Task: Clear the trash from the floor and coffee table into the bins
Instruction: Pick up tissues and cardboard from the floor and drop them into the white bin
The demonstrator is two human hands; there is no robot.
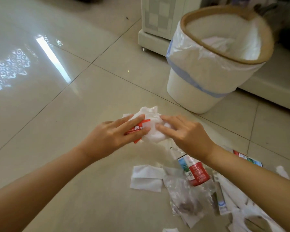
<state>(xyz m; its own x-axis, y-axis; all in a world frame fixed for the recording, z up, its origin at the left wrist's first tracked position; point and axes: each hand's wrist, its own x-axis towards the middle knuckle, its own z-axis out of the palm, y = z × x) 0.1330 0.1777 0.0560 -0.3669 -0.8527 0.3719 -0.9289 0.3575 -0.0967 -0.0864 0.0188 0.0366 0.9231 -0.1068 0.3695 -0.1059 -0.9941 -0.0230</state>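
Observation:
A crumpled white tissue and a red-and-white wrapper form one bundle low over the tiled floor. My left hand pinches the wrapper on the bundle's left side. My right hand grips the tissue from the right. A white bin with a tan rim and a clear liner stands just beyond, to the right, with white paper lying inside it. More trash lies on the floor under my right forearm: a flattened plastic bottle with a red label, folded white tissue and a clear plastic bag.
A white cabinet base stands behind the bin. A low white ledge runs along the right. More wrappers and white plastic scraps lie at the lower right. Glossy floor tiles stretch to the left.

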